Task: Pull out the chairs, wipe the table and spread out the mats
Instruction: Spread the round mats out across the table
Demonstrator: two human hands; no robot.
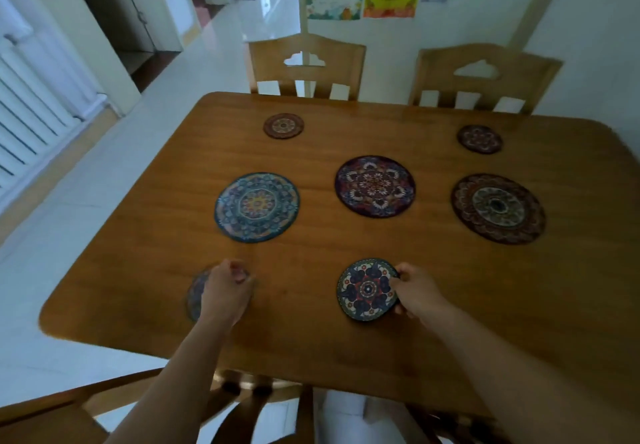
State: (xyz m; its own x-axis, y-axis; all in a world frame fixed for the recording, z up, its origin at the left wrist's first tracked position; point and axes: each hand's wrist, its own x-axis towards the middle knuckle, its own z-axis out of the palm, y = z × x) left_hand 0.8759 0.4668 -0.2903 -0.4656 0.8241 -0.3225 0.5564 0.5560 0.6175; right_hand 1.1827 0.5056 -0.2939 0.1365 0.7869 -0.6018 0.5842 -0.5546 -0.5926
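Note:
Round patterned mats lie spread on the wooden table [311, 339]. Three large ones sit in a middle row: a blue one [257, 207], a purple one [375, 186] and a brown one [498, 208]. Two small mats [283, 126] [479, 139] lie near the far edge. My right hand [417, 293] grips the right rim of a small blue-and-red mat [367, 289] lying near the front edge. My left hand [227, 291] is curled over another small mat [196, 294], which it mostly hides.
Two wooden chairs [306, 66] [485, 78] stand at the table's far side. Another chair [52, 416] is at the near left, below my arms. A white radiator [31, 111] lines the left wall. Tiled floor runs along the left.

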